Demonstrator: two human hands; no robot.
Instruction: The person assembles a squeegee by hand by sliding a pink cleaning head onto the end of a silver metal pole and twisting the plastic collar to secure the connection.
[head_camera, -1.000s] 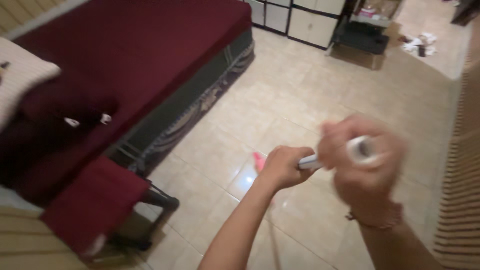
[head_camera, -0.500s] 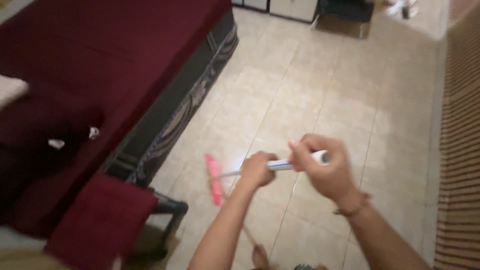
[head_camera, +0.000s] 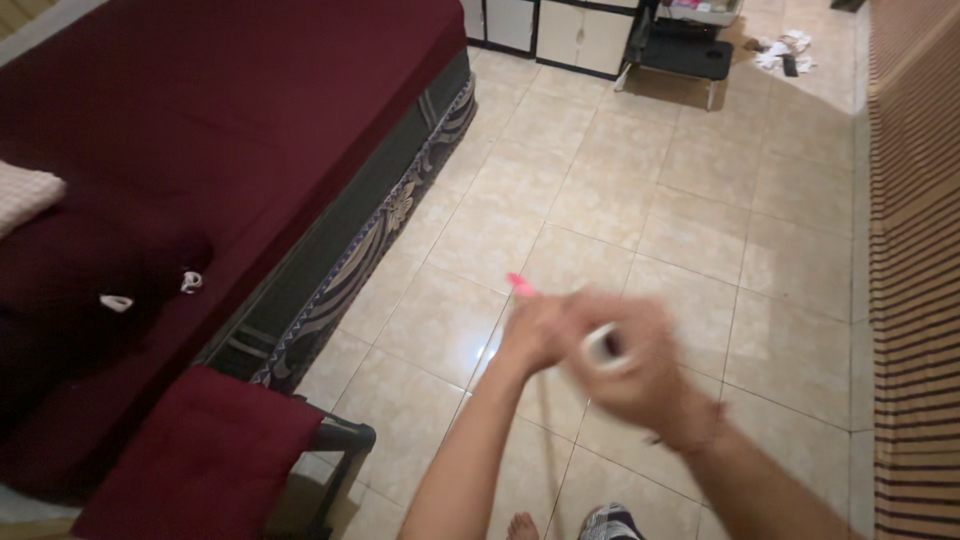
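Head view: left hand (head_camera: 535, 335) and right hand (head_camera: 625, 365), blurred, both clamped on a white broom handle (head_camera: 603, 345). Pink broom head (head_camera: 520, 284) shows just beyond the left hand, over the tiled floor (head_camera: 690, 220). Maroon bed (head_camera: 200, 130) lies well left of the grip.

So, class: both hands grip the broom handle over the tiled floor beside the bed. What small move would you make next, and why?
Probably a short stroke drawing the pink broom head back toward the feet: both the left hand and right hand grip the white handle, and the head sits out ahead on the tiled floor.
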